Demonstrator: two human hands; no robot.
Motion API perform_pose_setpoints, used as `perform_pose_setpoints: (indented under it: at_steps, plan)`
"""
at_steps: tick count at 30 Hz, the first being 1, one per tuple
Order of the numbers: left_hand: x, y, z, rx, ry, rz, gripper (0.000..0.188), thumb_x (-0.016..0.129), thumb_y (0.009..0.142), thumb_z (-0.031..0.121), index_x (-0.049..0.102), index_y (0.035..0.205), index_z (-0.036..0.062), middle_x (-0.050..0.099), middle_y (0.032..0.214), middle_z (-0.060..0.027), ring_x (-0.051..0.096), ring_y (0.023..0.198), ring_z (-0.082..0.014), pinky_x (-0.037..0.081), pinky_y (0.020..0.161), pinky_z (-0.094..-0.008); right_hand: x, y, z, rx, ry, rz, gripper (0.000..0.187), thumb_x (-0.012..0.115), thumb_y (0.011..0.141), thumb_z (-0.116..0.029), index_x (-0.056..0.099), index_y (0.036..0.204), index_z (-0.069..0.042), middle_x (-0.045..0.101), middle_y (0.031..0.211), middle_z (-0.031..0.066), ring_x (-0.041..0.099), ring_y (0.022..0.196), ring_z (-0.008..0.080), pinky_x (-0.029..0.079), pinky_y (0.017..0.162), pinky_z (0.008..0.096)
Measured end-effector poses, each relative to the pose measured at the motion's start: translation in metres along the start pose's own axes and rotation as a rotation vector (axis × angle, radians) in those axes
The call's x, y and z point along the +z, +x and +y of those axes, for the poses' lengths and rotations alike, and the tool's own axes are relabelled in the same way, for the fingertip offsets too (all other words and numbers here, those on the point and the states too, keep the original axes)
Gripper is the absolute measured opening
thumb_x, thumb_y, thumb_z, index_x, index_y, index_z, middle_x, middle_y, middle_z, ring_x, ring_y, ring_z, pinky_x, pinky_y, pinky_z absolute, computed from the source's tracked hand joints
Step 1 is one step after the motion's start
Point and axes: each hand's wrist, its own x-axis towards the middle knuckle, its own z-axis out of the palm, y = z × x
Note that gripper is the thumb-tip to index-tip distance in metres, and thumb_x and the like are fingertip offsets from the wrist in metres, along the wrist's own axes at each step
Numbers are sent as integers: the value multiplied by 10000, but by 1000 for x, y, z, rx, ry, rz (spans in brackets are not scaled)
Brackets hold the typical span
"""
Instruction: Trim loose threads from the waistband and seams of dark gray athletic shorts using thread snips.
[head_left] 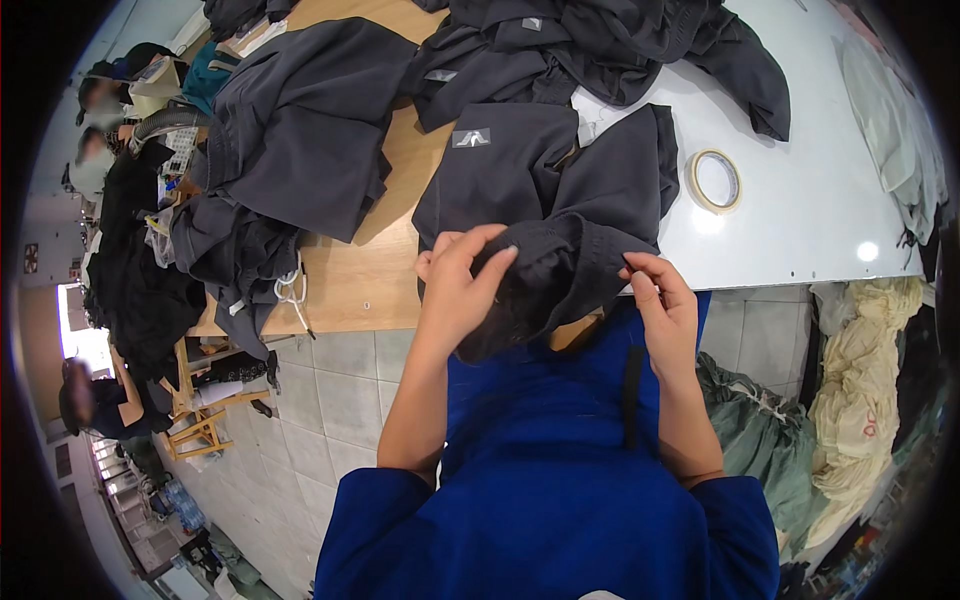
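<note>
A pair of dark grey shorts lies at the table's near edge with its gathered elastic waistband toward me. A small light logo patch marks one leg. My left hand grips the left side of the waistband, thumb and fingers closed on the cloth. On the right, my right hand pinches the waistband's edge between thumb and fingers. Between my hands the waist opening gapes and shows its dark inside, and part of it hangs over the table edge.
More dark grey garments are heaped on the wooden tabletop at left and across the far side. A tape roll lies on the white tabletop. Green and cream cloth sacks stand at right. People are at far left.
</note>
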Motion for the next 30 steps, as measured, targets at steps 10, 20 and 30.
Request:
perform_pose_setpoints:
  at_steps: [10,20,30]
  plan:
    - [8,-6,-15,144,-10,-30,292,612,845,182,643,1136,180,593,1135,16,503,1059,-154,210,929,-337,12,2,5,244,109,-116,284,540,943,-174,570,1205,-66,580,940,-6,521,804,53,428,655,199]
    - [-1,-14,-5,314,91,-12,548,701,716,203,558,1243,164,485,1349,-41,415,1235,-234,204,994,-400,44,25,-3,-378,-565,-206,426,706,703,-78,629,1121,-111,595,810,71,581,729,212,453,629,270]
    - [27,-12,-26,263,189,-105,447,624,725,109,590,1170,132,579,1153,-17,514,1068,-179,200,979,-431,30,29,17,-33,-103,-28,46,602,879,-21,641,894,-1,600,739,-37,501,667,7,397,603,153]
